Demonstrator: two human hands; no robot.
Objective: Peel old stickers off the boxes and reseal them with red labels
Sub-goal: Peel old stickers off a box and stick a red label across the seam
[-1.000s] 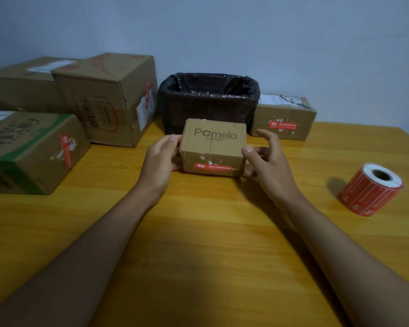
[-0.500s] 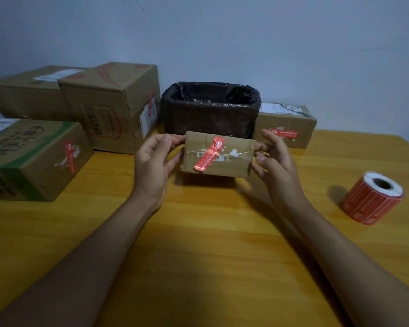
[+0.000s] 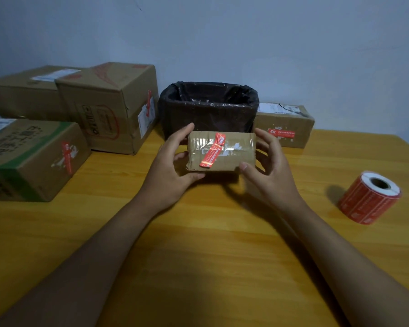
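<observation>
At far left, on the wooden table (image 3: 222, 267): a green-striped box (image 3: 31, 159) with a torn red sticker on its side. Behind it, a flat box (image 3: 24, 93) against the wall and a tall box (image 3: 109, 107) with a red strip down its edge. Next, the left hand (image 3: 168, 171), fingers curled round the left end of a small taped box (image 3: 221, 151), thumb under its lower corner. Held just above the table, that small box, an old red sticker (image 3: 213, 149) slanting across its taped face over white residue. Directly behind, a bin lined with a black bag (image 3: 208, 107). On the box's right end, the right hand (image 3: 269, 168), thumb at the lower corner, fingers bent behind. Further back, a low box (image 3: 285, 125) bearing a red sticker. Far right, apart from everything, a roll of red labels (image 3: 370, 198) lying on the table.
</observation>
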